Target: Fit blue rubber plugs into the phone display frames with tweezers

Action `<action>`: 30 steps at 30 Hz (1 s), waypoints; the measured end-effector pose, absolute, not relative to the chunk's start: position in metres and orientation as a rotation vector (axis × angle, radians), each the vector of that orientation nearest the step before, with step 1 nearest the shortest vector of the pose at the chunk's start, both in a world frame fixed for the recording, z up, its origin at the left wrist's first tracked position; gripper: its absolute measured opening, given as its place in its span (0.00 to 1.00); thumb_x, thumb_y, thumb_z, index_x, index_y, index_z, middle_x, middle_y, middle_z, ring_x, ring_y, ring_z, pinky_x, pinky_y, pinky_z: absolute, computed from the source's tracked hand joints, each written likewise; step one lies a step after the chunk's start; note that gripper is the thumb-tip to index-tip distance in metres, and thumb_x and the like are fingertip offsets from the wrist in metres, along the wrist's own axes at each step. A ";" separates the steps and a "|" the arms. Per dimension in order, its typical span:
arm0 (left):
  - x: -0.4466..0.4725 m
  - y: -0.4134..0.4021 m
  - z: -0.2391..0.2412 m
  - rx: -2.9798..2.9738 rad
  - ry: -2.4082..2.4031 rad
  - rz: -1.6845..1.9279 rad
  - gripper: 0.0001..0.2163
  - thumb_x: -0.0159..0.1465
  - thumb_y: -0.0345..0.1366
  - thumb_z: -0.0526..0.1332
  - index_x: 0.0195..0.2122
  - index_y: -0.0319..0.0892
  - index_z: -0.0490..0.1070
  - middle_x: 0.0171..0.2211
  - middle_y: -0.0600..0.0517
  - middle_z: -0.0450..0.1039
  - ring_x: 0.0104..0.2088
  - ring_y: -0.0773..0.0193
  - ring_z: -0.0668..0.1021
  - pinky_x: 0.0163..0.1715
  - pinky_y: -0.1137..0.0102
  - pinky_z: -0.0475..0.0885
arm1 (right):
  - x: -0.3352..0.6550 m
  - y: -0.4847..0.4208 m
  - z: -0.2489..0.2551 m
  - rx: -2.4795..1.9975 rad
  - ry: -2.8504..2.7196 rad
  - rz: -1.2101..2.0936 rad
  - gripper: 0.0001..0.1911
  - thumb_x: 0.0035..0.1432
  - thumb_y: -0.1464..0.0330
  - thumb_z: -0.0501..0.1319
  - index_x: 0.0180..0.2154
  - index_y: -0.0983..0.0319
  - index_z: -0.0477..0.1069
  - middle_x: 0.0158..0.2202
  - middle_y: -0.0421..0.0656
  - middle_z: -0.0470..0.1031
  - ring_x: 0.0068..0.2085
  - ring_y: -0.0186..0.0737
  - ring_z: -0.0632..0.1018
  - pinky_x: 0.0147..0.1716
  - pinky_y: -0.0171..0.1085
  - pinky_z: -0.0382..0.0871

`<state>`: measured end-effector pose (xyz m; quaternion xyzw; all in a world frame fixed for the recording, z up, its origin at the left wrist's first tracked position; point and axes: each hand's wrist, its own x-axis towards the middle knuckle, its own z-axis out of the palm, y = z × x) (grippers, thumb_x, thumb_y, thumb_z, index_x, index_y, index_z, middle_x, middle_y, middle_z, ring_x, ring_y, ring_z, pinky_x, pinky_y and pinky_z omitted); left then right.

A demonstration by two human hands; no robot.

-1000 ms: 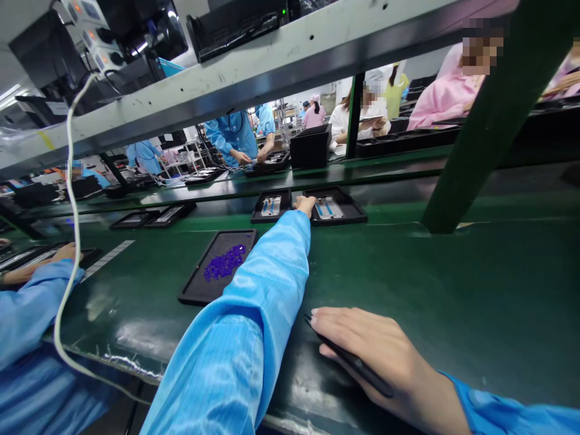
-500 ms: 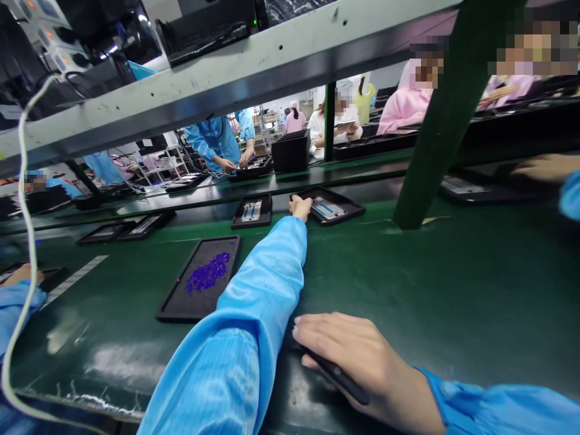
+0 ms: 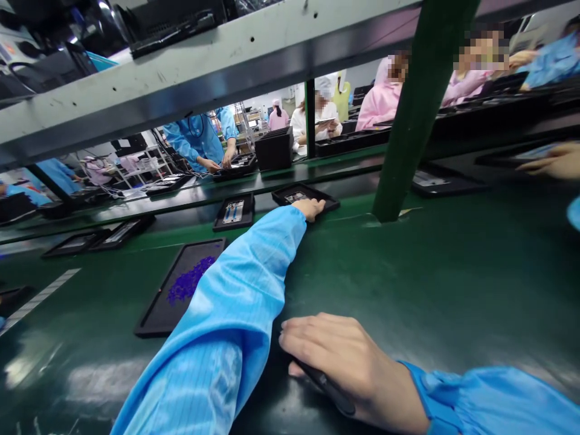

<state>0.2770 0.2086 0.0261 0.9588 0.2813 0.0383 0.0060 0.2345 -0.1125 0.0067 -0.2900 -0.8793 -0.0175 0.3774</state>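
Observation:
My left hand [image 3: 310,209] reaches far forward to the front edge of a black tray [image 3: 330,199]. Its fingers are bent at the rim, and the hand and sleeve hide part of the tray. Inside that tray lies a flat, pale device part [image 3: 296,196]. Close to me, my right hand [image 3: 347,356] rests low over the bench, closed around a slim black tool [image 3: 330,389]; its kind is mostly hidden under the palm. Left of my outstretched arm is a black tray of small purple pieces [image 3: 156,311], partly covered by my sleeve.
Another black tray [image 3: 249,211] with a device part stands left of my left hand. Further trays [image 3: 122,232] line the back left. A green post [image 3: 403,127] rises at right, under a grey overhead beam [image 3: 181,72]. A co-worker's hand [image 3: 555,162] is at far right.
My left hand has shifted from the tray's left corner to its front edge, further right. My right hand keeps its hold on the black tool. The view has swung slightly right.

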 end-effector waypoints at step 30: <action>-0.013 -0.098 -0.005 3.274 0.287 0.491 0.25 0.71 0.51 0.52 0.63 0.41 0.62 0.60 0.44 0.69 0.54 0.52 0.75 0.48 0.63 0.74 | 0.256 -0.046 0.002 -1.120 -1.298 0.629 0.14 0.60 0.55 0.67 0.40 0.58 0.77 0.37 0.45 0.81 0.41 0.47 0.82 0.47 0.48 0.77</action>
